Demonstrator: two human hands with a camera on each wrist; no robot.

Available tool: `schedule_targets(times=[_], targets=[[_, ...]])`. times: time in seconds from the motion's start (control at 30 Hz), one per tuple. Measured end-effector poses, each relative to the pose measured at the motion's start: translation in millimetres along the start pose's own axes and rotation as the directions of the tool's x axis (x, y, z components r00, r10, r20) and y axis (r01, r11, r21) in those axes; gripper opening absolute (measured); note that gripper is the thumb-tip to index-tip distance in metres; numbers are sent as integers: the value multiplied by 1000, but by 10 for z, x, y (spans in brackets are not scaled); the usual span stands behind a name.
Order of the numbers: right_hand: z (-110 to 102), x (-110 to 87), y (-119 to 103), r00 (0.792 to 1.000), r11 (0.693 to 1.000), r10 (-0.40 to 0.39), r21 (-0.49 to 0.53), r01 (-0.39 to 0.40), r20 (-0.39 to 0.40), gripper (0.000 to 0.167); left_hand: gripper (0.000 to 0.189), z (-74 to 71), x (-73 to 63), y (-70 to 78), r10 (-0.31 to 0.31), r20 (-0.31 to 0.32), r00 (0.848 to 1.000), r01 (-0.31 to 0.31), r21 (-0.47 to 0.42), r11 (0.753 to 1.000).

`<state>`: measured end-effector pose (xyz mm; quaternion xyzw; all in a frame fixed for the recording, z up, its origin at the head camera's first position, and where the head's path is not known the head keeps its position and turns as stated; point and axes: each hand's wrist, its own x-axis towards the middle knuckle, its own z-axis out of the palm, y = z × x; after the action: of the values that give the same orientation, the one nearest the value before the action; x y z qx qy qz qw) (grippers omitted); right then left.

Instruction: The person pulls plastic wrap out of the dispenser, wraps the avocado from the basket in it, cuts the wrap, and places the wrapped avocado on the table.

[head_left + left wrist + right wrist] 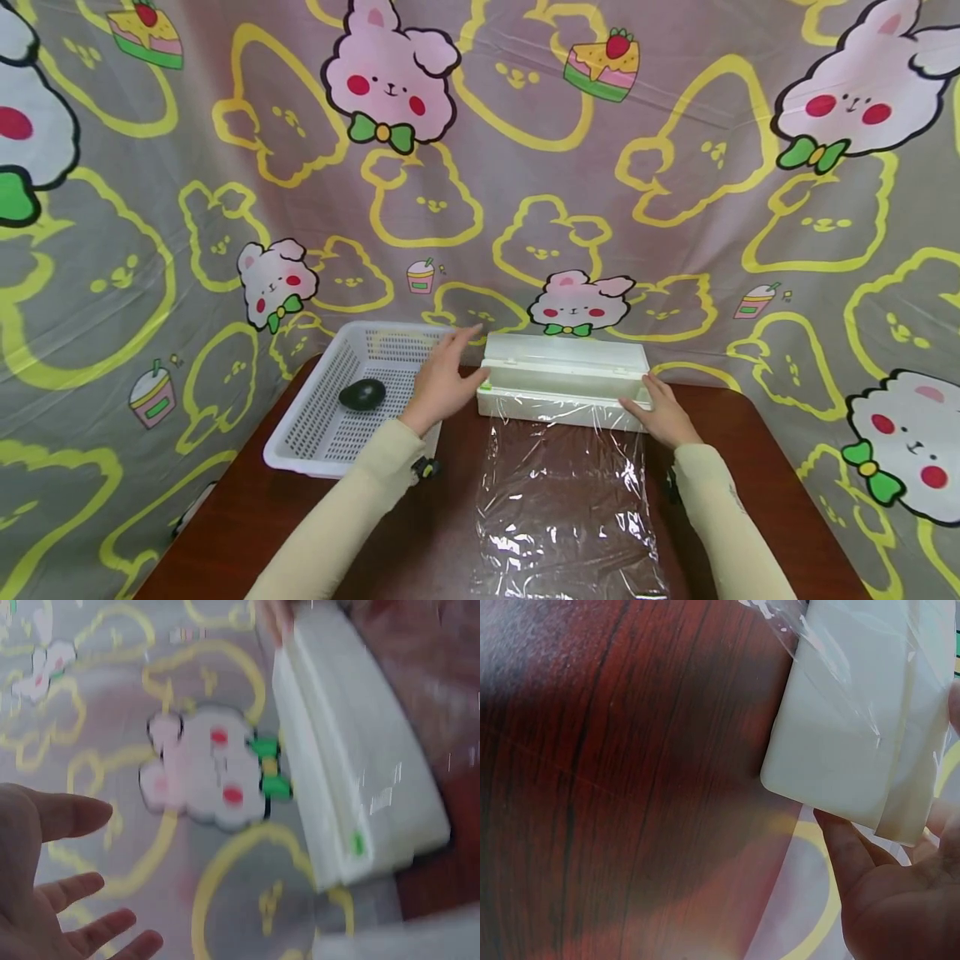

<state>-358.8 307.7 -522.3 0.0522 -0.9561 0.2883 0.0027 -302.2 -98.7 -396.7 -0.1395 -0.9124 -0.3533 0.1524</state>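
A white cling film dispenser stands toward the back of the table with its long lid raised. From its front edge a clear sheet of cling film runs down over the tabletop. My right hand holds the dispenser's right end, thumb at the front and fingers at the back; the right wrist view shows the hand around that corner. My left hand is raised beside the left end, fingers spread and holding nothing. In the left wrist view its fingers are apart from the blurred box.
At the left is a white slotted plastic basket holding a dark green avocado. The dark red wooden table meets a cartoon-print curtain behind and at both sides.
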Motion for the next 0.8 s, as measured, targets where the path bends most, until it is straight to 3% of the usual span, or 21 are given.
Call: schedule_targets(times=[0.17,0.37,0.6,0.8], targets=[[-2,-11,-6,1000,1000,5,5,-5,3,100,66,-353,175,-296,-77,16,997,78,-69,995],[0,-5,5,1000,1000,7,7,-7,-1,101,67,-645,313,-654,-139,-4,990,138,-118,983],[2,-10,20,1000,1000,3,24,-3,-17,100,71,-818,392,-1150,-275,4,961,269,-222,937],[12,2,44,1000,1000,7,24,-6,-25,100,75,-866,379,-1399,-354,-6,935,341,-250,906]])
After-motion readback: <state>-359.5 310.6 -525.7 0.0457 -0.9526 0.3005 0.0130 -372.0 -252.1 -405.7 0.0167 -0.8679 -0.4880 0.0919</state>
